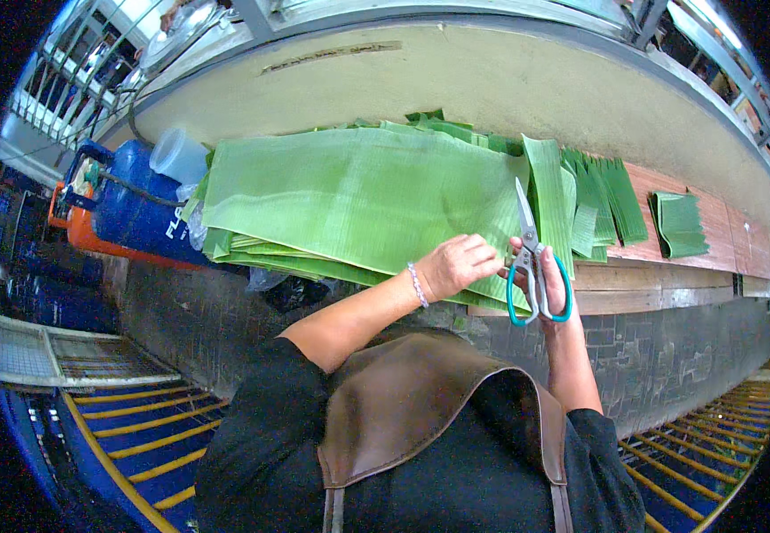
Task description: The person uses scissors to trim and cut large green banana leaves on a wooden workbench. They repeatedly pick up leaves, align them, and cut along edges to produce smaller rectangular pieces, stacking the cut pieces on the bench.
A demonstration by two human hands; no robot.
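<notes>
My right hand [557,282] holds a pair of scissors [528,238] with teal handles, its blades together and pointing away from me. Just left of it, my left hand [458,268], with a beaded bracelet at the wrist, is closed over the near right part of the large banana leaf [341,191]. Whatever lies within its curled fingers is hidden. This broad green leaf tops a stack of folded leaves [287,258]. Beyond the scissors, a narrower leaf piece [547,191] lies along the stack's right end.
Leaf pieces with zigzag edges [611,200] lie right of the stack, and a small folded bundle [680,225] is farther along the wooden board [720,226]. At the left stand a blue container [136,191] and a clear plastic tub [177,155]. A beige wall [483,75] runs behind.
</notes>
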